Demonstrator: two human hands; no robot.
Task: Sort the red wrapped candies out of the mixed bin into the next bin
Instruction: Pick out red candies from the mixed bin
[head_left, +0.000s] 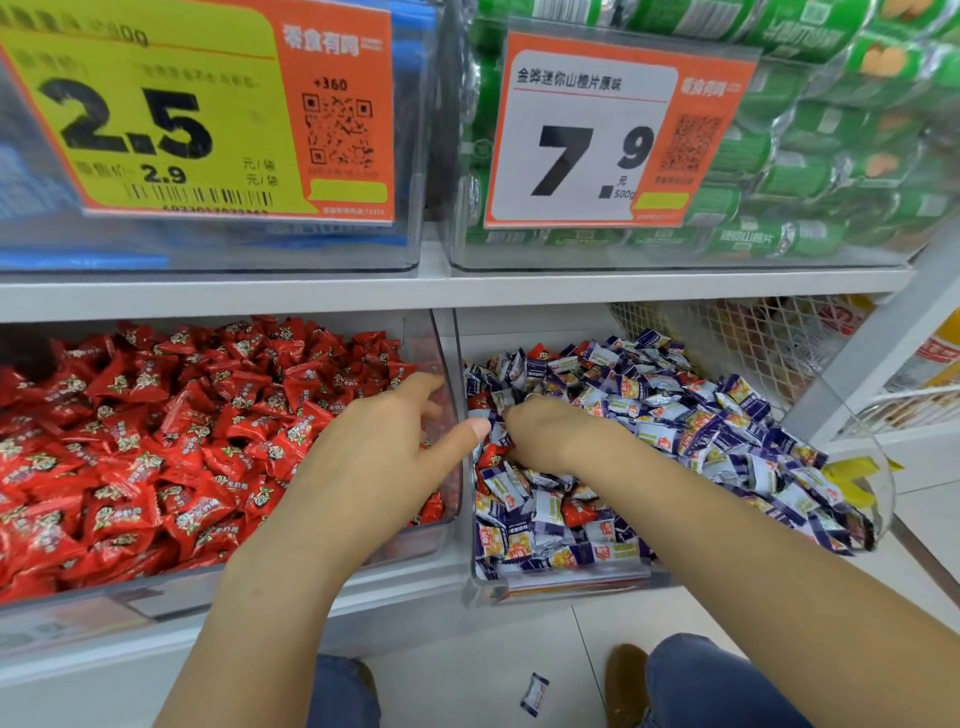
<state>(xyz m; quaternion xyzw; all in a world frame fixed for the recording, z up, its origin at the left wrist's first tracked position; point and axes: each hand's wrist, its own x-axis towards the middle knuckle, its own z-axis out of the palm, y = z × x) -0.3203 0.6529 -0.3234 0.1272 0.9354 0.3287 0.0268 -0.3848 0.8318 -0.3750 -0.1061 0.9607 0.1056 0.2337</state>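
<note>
Hands split across the divider: left hand (382, 447) spread over the red bin (447, 364), right hand (545, 434) digging, grip hidden from me. Red candies (577, 512) remain in the mixed bin (561, 584) at six and nine o'clock, so I'd say unfinished.

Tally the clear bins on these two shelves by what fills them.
bin of red candies: 1
bin of mixed purple and red candies: 1
bin of blue packs: 1
bin of green packs: 1
Total: 4

right hand's fingertips (511, 415) buried among wrappers, red bin (447, 364) cut off left
</note>
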